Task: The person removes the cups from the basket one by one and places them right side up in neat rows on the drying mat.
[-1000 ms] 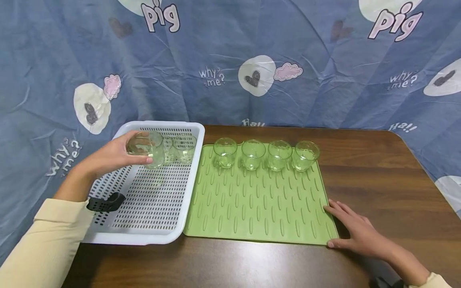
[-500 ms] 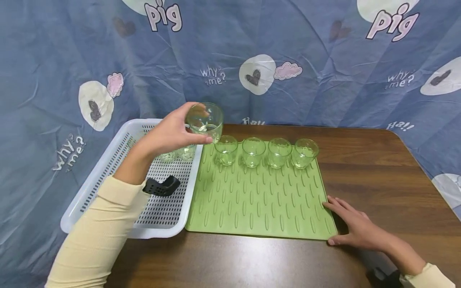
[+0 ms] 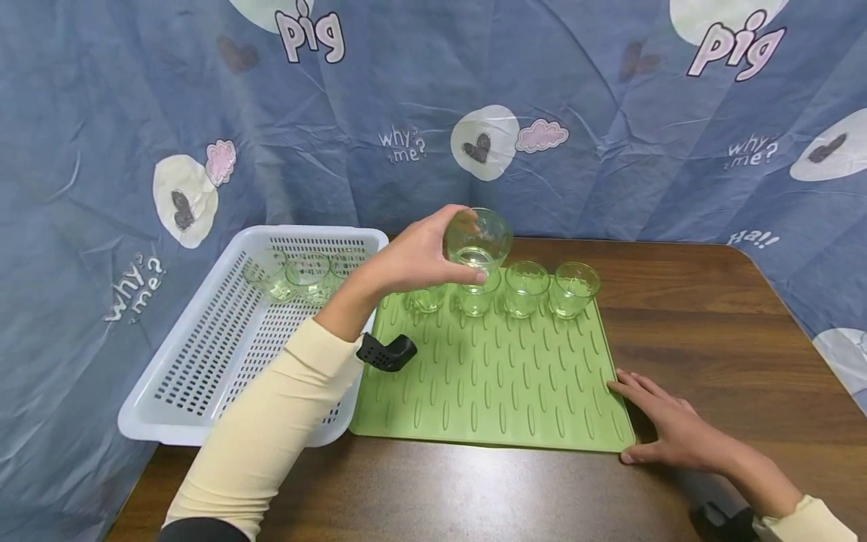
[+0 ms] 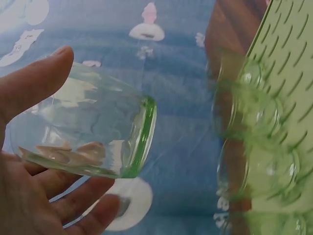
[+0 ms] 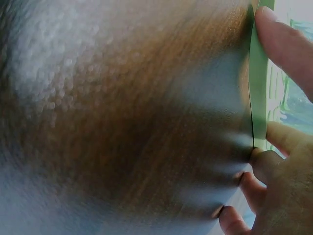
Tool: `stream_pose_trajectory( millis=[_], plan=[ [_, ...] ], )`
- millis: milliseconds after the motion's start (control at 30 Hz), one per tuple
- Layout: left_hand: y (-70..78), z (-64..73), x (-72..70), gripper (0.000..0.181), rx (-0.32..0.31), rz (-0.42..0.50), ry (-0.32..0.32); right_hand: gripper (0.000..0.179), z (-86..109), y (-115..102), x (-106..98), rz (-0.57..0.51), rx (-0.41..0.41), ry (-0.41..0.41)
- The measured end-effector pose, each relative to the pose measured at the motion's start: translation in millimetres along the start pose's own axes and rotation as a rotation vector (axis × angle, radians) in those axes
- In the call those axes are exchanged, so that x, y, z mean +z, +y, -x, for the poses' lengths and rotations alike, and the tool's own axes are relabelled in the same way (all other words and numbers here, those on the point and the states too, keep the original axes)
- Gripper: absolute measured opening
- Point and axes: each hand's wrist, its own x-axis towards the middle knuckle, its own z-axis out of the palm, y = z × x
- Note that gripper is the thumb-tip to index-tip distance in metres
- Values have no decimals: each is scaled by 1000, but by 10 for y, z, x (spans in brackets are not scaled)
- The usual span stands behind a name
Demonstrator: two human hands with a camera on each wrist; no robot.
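My left hand point(image 3: 421, 254) grips a clear drinking glass point(image 3: 489, 232), thumb on one side and fingers on the other. It holds the glass in the air over the back of the green ribbed mat point(image 3: 501, 391). Below it, several like glasses point(image 3: 525, 290) stand upright in a row along the mat's back edge; the held glass and hand partly cover two of them. In the left wrist view the held glass point(image 4: 98, 122) has a thick greenish base and looks empty. At the mat's front right corner, my right hand point(image 3: 670, 433) rests with spread fingers touching the mat's edge.
On the left, touching the mat or nearly so, is a white perforated plastic basket point(image 3: 203, 433). Three glasses point(image 3: 308, 277) stand at its back, one partly hidden by my left arm. Brown wooden table point(image 3: 718, 324) extends to the right; a blue printed cloth point(image 3: 582, 188) hangs behind.
My left hand has carried the glass out of the basket, up and to the right, to above the row on the mat. The right hand has stayed at the mat's edge.
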Motion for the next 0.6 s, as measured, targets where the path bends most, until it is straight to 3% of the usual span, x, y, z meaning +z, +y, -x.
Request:
stream_pose_trajectory(
  millis=[333, 600],
  plan=[
    [149, -270, 461, 90, 36, 8, -84, 100, 14, 17, -9, -36, 21, -12],
    [113, -430, 872, 89, 23, 59, -134, 99, 6, 24, -4, -46, 26, -20]
  ],
)
